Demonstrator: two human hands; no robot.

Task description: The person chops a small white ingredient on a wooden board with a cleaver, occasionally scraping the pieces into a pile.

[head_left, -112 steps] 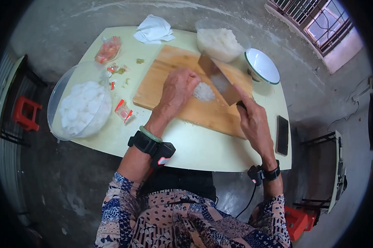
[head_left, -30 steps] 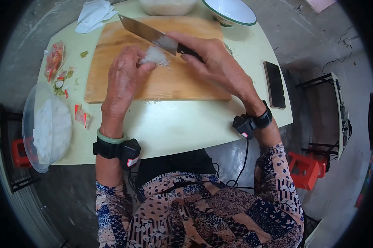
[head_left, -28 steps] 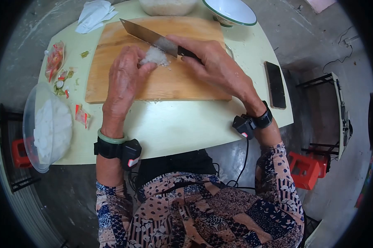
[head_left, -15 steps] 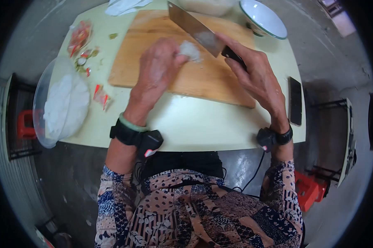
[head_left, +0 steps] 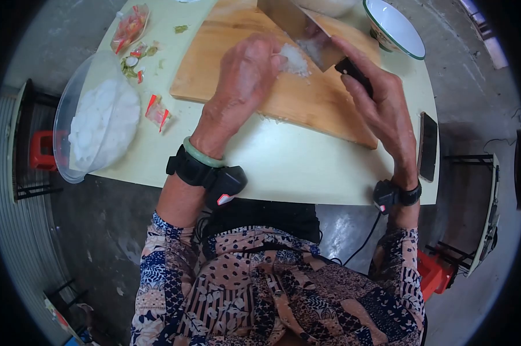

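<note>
My right hand [head_left: 381, 95] is closed round the black handle of a cleaver [head_left: 301, 32], its wide blade tilted over the wooden cutting board [head_left: 214, 63]. A little heap of finely chopped white pieces [head_left: 295, 61] lies on the board beside the blade. My left hand [head_left: 249, 72] is at the heap's left edge, fingers curled together; what they hold, if anything, is hidden. Some white bits stick to the blade, and a few crumbs lie along the board's front edge.
A clear bowl with white contents [head_left: 104, 124] stands at the left. Behind it are a red-and-clear packet [head_left: 130, 26], scraps and a torn wrapper [head_left: 157, 113]. An enamel bowl [head_left: 394, 29] sits at the back right, a phone [head_left: 427, 146] at the right edge.
The whole view has shifted, so the table's things appear farther right and mostly higher. My left hand stays by the heap, and my right hand still holds the cleaver beside it.
</note>
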